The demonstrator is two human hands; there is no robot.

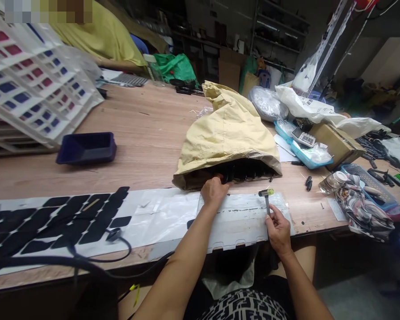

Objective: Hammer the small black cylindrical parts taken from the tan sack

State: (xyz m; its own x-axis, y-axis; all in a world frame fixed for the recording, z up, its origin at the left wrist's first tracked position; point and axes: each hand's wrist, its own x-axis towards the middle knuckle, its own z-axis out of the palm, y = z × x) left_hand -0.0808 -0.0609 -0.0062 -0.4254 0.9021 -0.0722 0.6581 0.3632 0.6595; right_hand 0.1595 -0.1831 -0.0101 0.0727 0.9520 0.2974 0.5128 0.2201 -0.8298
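My left hand [214,192] is at the mouth of a yellow sack [228,133] lying on its side. Its fingers are curled in among black pieces [250,169] inside; what they grip is hidden in the dark. My right hand [278,229] is closed around the handle of a small hammer [266,194] with a yellow-green face, its head pointing up. Under both hands, a whitish plate [238,224] with a notched front edge lies along the table's edge. To the left, rows of flat black pieces [96,209] lie on a white sheet [153,204].
A dark blue tray [86,149] and a white basket [50,89] stand on the left of the wooden table [146,129]. Cables cross its front edge. On the right are a calculator [303,137], a glass jar [333,182] and patterned cloth [363,213]. A person in yellow [103,35] sits opposite.
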